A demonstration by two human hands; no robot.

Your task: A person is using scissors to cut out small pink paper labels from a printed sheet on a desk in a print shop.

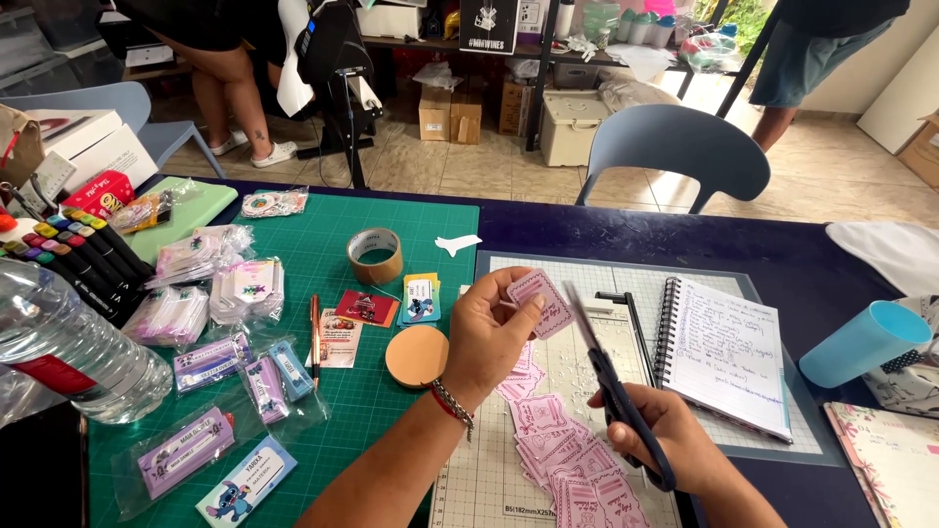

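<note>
My left hand (486, 330) holds a small pink printed card (542, 301) between thumb and fingers, above the grey cutting mat (626, 284). My right hand (669, 439) grips dark-handled scissors (608, 383), whose blades point up toward the card's right edge. Below both hands lies a spread of several more pink cards (564, 458) on the mat.
A spiral notebook (726, 354) and a teal cup (863, 341) lie to the right. On the green mat (333, 244) sit a tape roll (375, 255), a round tan disc (417, 355), a pen (315, 337), bagged labels, markers (83, 256) and a plastic bottle (68, 347). A blue chair (675, 149) and people stand beyond the table.
</note>
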